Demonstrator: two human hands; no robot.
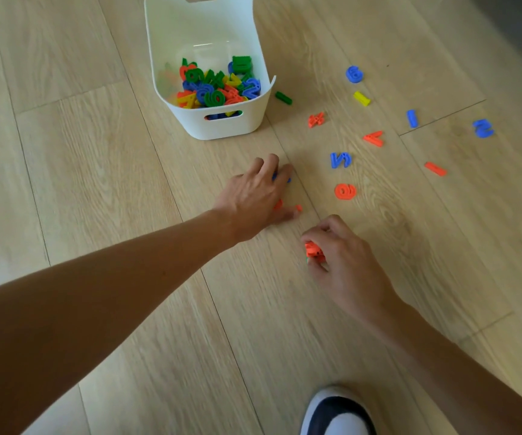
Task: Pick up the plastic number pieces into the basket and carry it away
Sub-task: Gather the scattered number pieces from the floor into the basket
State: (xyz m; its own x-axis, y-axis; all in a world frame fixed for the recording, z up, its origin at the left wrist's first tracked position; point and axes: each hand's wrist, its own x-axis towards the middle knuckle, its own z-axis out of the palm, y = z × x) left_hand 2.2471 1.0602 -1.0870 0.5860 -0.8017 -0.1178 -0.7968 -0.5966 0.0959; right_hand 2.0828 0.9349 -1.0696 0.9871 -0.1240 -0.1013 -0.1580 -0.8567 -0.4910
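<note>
Left forearm (96,293) stretched toward the white basket (222,120), already part-filled with number pieces; left hand (253,196) just in front of the basket, fingers clawed over a blue piece (281,178) and an orange piece (298,208), actual grip impossible to tell; right hand (344,259) further in front, clenched round a bunch of orange pieces (313,249). Likely trouble: overfull right fist spilling on the way to the basket; loose pieces (345,191) scattered right of the basket, easily overlooked, above all the green bar (283,97) just beside its wall.
</note>
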